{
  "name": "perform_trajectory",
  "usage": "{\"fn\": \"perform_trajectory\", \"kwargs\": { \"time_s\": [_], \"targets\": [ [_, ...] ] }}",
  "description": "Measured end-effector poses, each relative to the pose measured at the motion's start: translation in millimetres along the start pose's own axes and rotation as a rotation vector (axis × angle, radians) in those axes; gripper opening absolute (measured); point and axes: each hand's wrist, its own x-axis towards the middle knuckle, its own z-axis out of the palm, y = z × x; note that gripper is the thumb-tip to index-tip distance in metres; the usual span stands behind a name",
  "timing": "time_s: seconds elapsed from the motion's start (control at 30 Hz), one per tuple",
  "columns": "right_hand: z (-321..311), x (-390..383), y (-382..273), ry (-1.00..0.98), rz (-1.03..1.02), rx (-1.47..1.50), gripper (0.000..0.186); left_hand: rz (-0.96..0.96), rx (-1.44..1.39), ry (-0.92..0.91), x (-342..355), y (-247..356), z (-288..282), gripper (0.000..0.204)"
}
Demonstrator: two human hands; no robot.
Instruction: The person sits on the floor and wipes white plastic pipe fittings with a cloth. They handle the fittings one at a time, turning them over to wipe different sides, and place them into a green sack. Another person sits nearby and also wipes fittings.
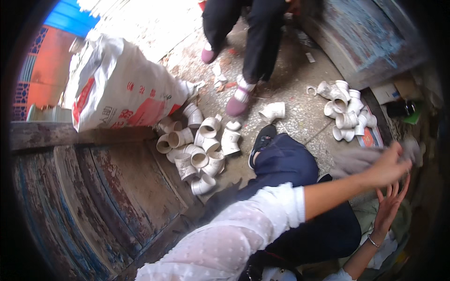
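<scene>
My left arm, in a white sleeve, reaches across to the right. Its hand [388, 167] is closed on a grey cloth [355, 160], smeared by motion, that looks like a knitted glove. Just below, my right hand [390, 210] has its fingers stretched apart, with a bracelet on the wrist; the fingertips come close to the left hand and the cloth. Beyond them a pile of white plastic pipe elbows [347, 119] lies on the floor at the right. More pipe elbows [199, 157] are heaped at the left, and a single elbow [272, 112] sits between the piles.
A big white woven sack [126, 89] with red print stands at the left, behind a worn wooden door panel [126, 182]. Another weathered door [361, 37] is at the upper right. Someone in dark trousers [258, 47] and purple shoes stands ahead on the speckled floor.
</scene>
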Motion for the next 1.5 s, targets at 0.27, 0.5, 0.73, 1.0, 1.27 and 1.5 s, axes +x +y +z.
{"fn": "perform_trajectory", "kwargs": {
  "time_s": [0.27, 0.5, 0.73, 1.0, 1.27, 1.5],
  "targets": [
    [25.1, 68.0, 27.5, 0.082, -0.165, 0.955, 0.045, 0.169, 0.336, 0.106, -22.0, -2.6, 36.7, 0.023],
    [4.0, 91.2, 59.4, 0.511, 0.376, 0.356, 0.038, 0.472, 0.322, 0.243, -47.7, 59.0, -129.7, 0.007],
    [-10.4, 79.6, 47.6, 0.527, 0.302, 0.321, 0.04, -0.041, 0.657, 0.924, -171.2, -55.4, -423.0, 0.016],
    [0.3, 69.9, 53.9, 0.564, 0.249, 0.154, 0.04, -0.488, 1.375, 1.489, -248.6, -36.3, -507.3, 0.042],
    [7.8, 70.5, 53.5, 0.541, 0.212, 0.179, 0.032, -0.702, 1.385, 1.388, -239.4, -47.9, -495.0, 0.051],
    [44.3, 72.4, 46.3, 0.484, 0.187, 0.154, 0.038, -0.034, 0.696, 1.195, -207.6, -15.9, -470.5, 0.029]
  ]
}}
